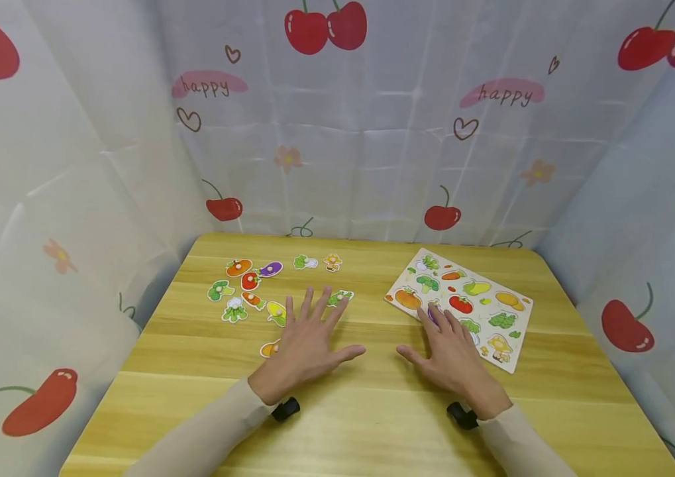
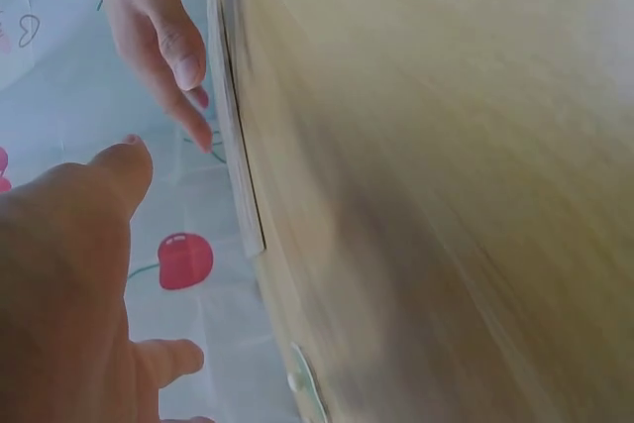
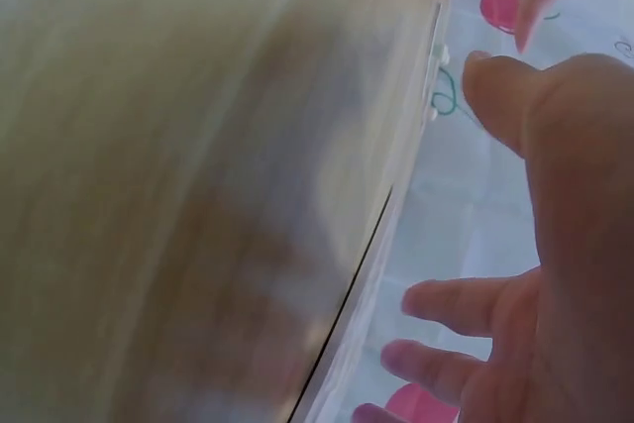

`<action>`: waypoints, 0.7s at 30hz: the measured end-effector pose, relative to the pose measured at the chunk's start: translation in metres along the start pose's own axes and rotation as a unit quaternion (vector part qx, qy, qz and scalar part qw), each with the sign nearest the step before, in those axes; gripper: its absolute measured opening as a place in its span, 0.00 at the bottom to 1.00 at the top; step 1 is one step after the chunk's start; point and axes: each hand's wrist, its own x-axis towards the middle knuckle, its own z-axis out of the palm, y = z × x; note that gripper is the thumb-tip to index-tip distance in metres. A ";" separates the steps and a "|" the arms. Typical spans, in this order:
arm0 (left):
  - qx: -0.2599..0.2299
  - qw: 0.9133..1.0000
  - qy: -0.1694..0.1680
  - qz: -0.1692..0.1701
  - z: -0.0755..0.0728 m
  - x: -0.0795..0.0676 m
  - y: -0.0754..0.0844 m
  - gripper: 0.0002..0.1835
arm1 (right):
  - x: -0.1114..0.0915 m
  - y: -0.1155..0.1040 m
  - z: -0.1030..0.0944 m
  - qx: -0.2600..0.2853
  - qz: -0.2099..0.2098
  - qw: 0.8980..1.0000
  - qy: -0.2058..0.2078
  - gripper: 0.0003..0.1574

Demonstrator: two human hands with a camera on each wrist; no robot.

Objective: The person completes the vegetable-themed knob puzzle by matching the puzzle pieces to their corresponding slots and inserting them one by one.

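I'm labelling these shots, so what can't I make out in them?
Head: part of the orange-yellow piece, behind the left hand.
Head: part of the board's purple picture, behind the right hand.
Left wrist: the knobbed piece's face, seen edge-on.
Right wrist: the board's pictures, hidden by its edge-on angle.

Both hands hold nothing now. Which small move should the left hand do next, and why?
Perhaps the left hand should pinch the green leafy piece, because it shows right by that empty hand's index finger, and the right hand is near the picture board.
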 end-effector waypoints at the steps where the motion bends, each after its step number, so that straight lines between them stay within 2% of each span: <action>1: 0.001 1.000 -0.003 0.004 0.002 0.002 0.001 0.57 | 0.001 0.001 0.000 0.001 -0.001 1.000 -0.002 0.65; 11: 0.019 0.999 -0.036 0.032 0.013 0.019 0.011 0.54 | 0.003 0.004 0.002 0.013 0.003 1.000 -0.020 0.59; 21: 0.028 0.996 -0.048 0.071 0.017 0.033 0.017 0.51 | 0.004 0.000 0.002 0.017 -0.018 1.000 -0.015 0.51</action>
